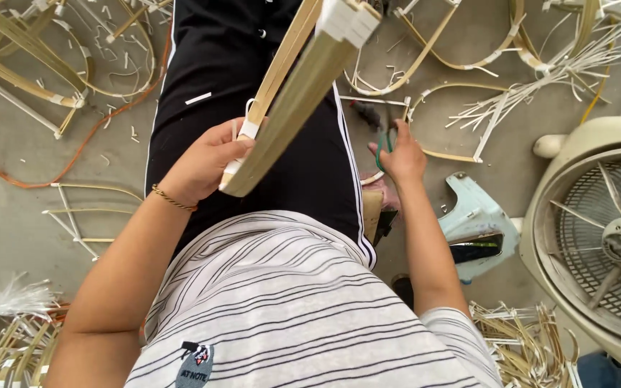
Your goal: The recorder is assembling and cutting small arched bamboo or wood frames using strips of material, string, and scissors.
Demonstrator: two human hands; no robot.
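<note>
My left hand (203, 164) grips the near end of a bundle of flat bamboo strips (303, 79), bound with white tape, held over my lap and pointing up and away. A thin gold bracelet (172, 200) circles that wrist. My right hand (400, 154) reaches down to the floor on my right and closes on green-handled scissors (384, 141). I sit in black trousers (231, 65) and a striped grey shirt (289, 309).
A pale fan (598, 230) lies at the right, next to a light blue plastic stool (477, 223). Curved bamboo frames (30, 57) and white strip offcuts (540, 79) litter the concrete floor. An orange cord (52, 165) runs along the left. More strips (526, 345) pile at the bottom right.
</note>
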